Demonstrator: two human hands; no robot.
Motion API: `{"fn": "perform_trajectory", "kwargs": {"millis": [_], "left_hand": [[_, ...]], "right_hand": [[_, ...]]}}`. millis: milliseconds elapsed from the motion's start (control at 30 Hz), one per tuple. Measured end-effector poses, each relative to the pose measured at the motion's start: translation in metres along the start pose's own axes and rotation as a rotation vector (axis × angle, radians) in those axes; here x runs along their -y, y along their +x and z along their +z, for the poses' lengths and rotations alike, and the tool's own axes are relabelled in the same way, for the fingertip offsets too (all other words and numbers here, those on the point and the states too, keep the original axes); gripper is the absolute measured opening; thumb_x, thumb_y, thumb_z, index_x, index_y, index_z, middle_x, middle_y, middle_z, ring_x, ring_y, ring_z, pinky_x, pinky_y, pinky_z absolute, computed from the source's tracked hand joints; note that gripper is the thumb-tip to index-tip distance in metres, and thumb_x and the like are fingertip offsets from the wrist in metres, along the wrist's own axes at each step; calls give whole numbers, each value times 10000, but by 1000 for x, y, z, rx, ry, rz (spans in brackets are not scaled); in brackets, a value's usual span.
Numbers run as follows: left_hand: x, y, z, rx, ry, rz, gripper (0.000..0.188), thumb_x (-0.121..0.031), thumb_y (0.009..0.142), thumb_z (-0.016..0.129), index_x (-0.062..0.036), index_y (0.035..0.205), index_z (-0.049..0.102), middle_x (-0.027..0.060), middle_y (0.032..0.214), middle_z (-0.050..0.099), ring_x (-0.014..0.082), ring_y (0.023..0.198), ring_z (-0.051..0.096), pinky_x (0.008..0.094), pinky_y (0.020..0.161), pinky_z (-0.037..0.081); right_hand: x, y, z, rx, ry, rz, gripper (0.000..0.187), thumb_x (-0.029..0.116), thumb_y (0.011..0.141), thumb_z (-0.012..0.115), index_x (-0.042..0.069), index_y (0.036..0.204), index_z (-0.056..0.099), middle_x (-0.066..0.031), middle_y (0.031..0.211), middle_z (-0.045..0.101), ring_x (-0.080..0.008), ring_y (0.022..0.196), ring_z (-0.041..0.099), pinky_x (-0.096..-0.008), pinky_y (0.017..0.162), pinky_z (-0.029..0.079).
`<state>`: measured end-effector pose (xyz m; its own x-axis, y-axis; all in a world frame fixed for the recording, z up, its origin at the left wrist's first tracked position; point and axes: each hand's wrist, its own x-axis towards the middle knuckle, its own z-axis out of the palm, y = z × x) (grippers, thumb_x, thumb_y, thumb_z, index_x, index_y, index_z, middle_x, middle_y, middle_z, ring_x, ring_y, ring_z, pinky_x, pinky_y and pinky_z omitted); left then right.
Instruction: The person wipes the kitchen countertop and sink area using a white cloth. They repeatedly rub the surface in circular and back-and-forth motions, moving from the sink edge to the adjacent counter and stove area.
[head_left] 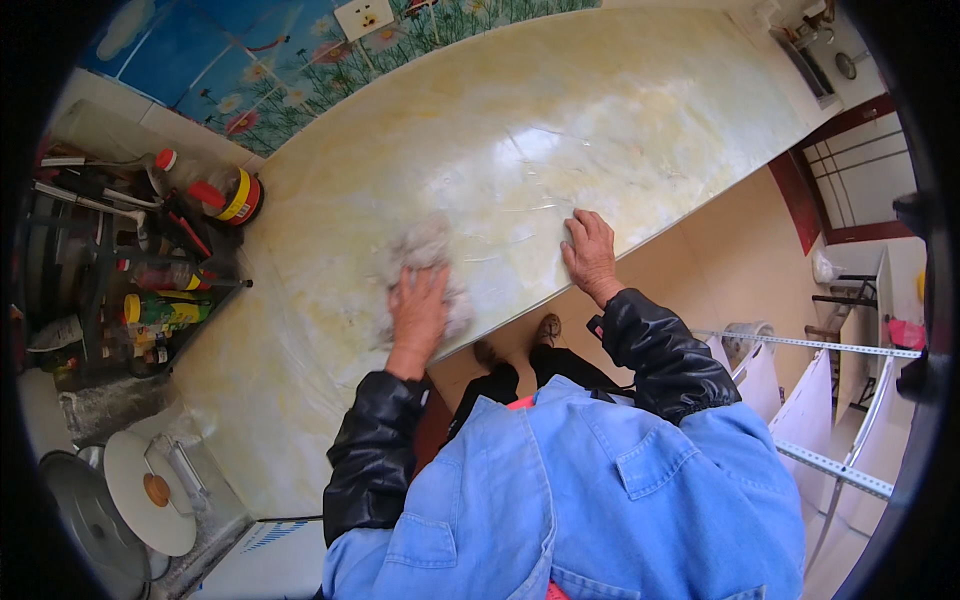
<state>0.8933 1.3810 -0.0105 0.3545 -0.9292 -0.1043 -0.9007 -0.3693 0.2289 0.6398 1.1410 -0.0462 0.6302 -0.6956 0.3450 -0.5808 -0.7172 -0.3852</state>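
Observation:
A bunched, greyish fluffy cloth lies on the pale yellow-and-white countertop, left of the middle. My left hand bears down on it from above, with folds of cloth showing past the fingertips and beside the wrist. The hand and cloth are slightly blurred. Farther right, my right hand rests near the front edge of the counter. Its fingers are a little bent, the thumb is apart, and nothing shows in it. The counter's covering is shiny, with wrinkles between the two hands.
At the left stands a dark rack with utensils, a red-capped bottle and a green bottle. Pot lids lie near the lower left. A wall socket sits behind the counter. White-panelled shelving stands at my right.

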Motion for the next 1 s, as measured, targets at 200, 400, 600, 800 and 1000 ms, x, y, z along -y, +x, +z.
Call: {"fn": "perform_trajectory", "kwargs": {"millis": [200, 400, 600, 800, 1000], "left_hand": [[82, -16, -2, -206, 89, -245, 721, -146, 797, 726, -234, 1473, 492, 131, 1469, 453, 442, 1404, 340, 567, 1114, 340], [18, 66, 27, -244, 58, -131, 730, -162, 788, 748, -179, 1467, 481, 168, 1473, 415, 467, 1397, 338, 558, 1139, 336], [-121, 125, 8, 26, -167, 16, 656, -210, 833, 720, -214, 1458, 523, 151, 1528, 428, 446, 1481, 230, 733, 1077, 279], [-59, 93, -66, -133, -1164, 54, 618, -42, 914, 595, -43, 1513, 444, 140, 1537, 480, 306, 1452, 397, 464, 1186, 306], [11, 39, -31, -303, -777, -529, 591, -144, 962, 603, -9, 1509, 422, 203, 1532, 456, 333, 1454, 393, 475, 1172, 322]], "right_hand": [[-5, 2, -3, 8, 14, -17, 487, 162, 781, 721, 64, 1234, 572, -162, 1364, 512, -365, 1306, 451, -495, 1068, 360], [-6, 3, -4, 16, 33, -4, 488, 167, 777, 723, 60, 1231, 579, -164, 1364, 514, -363, 1305, 455, -499, 1072, 358], [-11, 2, -4, -2, 55, -16, 477, 182, 796, 715, 54, 1235, 579, -166, 1372, 512, -368, 1302, 457, -499, 1077, 357], [-16, 8, -12, 14, 245, 107, 468, 163, 811, 704, 60, 1251, 583, -161, 1364, 533, -367, 1279, 486, -489, 1062, 377], [26, 74, -14, -76, 393, -71, 550, 216, 786, 738, 85, 1295, 576, -186, 1421, 506, -389, 1304, 474, -506, 1060, 391]]}}
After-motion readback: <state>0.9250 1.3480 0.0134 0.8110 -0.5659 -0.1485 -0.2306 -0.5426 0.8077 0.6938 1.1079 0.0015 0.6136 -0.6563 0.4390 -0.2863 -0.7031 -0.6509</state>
